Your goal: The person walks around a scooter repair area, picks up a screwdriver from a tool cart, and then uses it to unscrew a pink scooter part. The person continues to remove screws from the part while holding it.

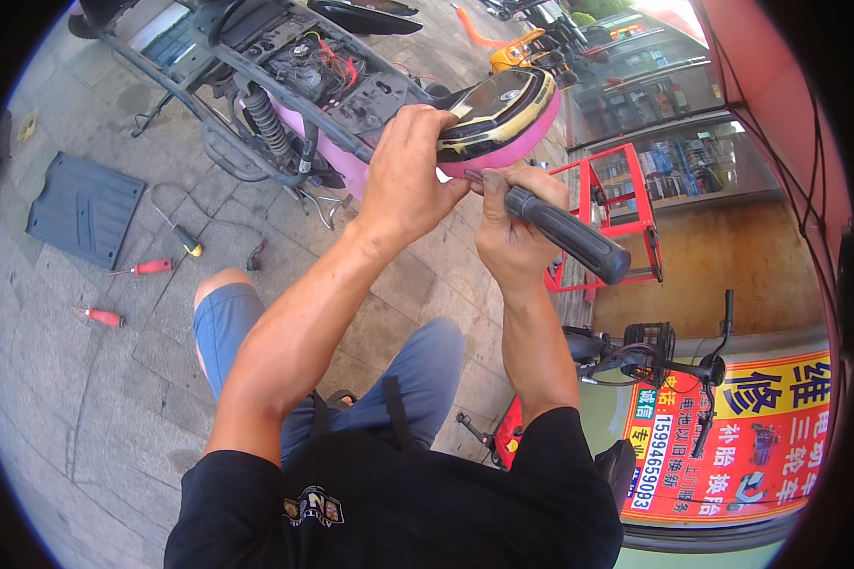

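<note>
Left hand point(406, 175) grips the pink tail panel point(499, 121) at upper centre; right hand point(509, 223) clenches a screwdriver point(565, 232) against it. Scooter point(294, 85) already stripped, panel still attached.

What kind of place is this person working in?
Probably an open-air scooter repair spot on a paved street: a stripped pink scooter, screwdrivers lying on the paving, and a parked bicycle beside a shopfront.

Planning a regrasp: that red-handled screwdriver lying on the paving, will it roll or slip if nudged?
The red-handled screwdriver probably rolls sideways: its handle looks round and it lies flat on the paving. Likely stiff and light, being slim. Grip texture is too small to judge.
</note>
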### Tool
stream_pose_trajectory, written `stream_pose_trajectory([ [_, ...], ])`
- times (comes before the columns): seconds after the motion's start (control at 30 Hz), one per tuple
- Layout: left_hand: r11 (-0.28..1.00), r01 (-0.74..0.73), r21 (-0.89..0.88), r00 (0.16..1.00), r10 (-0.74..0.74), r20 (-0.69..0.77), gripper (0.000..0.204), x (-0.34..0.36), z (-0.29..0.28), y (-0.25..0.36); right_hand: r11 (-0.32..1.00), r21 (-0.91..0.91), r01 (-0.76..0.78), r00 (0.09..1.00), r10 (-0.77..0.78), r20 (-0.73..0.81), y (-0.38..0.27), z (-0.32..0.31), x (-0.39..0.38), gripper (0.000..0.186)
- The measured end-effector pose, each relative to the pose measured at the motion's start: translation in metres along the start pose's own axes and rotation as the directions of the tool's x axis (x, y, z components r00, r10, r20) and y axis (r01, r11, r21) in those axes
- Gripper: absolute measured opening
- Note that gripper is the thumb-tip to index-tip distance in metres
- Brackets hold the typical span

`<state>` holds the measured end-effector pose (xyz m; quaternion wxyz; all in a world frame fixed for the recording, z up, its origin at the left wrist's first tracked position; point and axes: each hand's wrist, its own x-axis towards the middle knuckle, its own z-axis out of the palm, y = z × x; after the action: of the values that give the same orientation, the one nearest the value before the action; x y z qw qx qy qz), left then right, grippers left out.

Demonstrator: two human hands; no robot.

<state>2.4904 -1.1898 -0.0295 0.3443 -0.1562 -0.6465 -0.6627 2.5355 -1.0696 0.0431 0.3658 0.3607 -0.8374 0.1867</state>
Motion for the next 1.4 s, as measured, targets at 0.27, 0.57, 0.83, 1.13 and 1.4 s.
stream_pose_trajectory([
  [0.27,1.0,-0.017,0.0,1.0,0.017,0.007,0.057,-0.001,0.0,0.0,0.998,0.056,-0.036,0.998,0.039,-0.05,0.003,-0.003,-0.007,0.027],
  [0.57,1.0,-0.009,0.018,1.0,0.009,0.001,0.057,0.0,-0.001,0.0,0.992,0.122,-0.027,0.995,0.038,-0.089,0.008,-0.005,-0.009,0.025],
  [0.83,0.999,-0.032,0.038,0.999,0.032,-0.002,0.056,0.0,-0.001,-0.001,0.997,0.073,0.01,0.998,-0.006,-0.061,0.008,-0.006,-0.009,0.028],
  [1.13,0.998,0.007,0.061,1.0,-0.008,0.024,0.06,0.0,-0.002,0.001,0.999,0.047,0.019,1.0,-0.019,-0.018,0.009,-0.008,-0.005,0.025],
  [1.4,0.998,-0.012,0.059,1.0,0.011,0.022,0.059,0.0,-0.002,0.001,0.999,0.041,0.019,1.0,-0.02,0.011,0.011,-0.009,-0.008,0.028],
])
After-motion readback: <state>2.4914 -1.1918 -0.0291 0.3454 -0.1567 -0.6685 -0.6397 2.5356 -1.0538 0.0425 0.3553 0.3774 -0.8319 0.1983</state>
